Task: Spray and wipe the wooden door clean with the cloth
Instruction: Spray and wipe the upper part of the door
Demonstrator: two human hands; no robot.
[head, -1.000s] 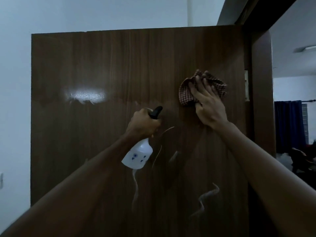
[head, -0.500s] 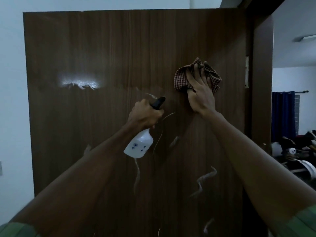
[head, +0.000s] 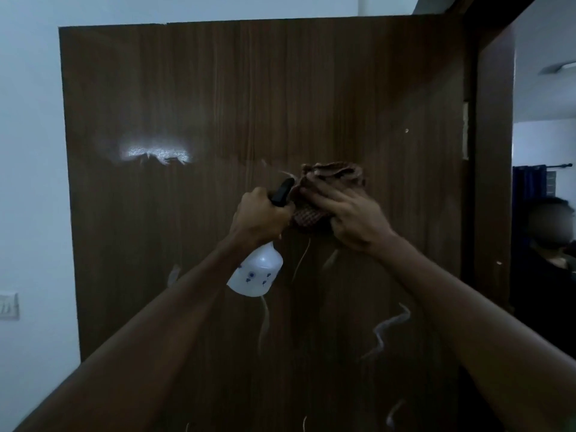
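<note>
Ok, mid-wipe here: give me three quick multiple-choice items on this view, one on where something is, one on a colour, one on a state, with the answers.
1. Where is the cloth relative to the spray bottle's nozzle?
A. just right of it
B. far below it
C. at the door's left edge

2. What colour is the spray bottle body?
A. green
B. white
C. red

3. What is the right hand doing?
A. hanging free of the door
B. gripping the door frame
C. pressing the cloth on the wooden door

Answers: 1 A, the cloth sits bunched right beside the dark nozzle. 2 B, the body below the left hand is pale white with small dark marks. 3 C, its fingers lie across the cloth against the wood, with wet trails below.
</note>
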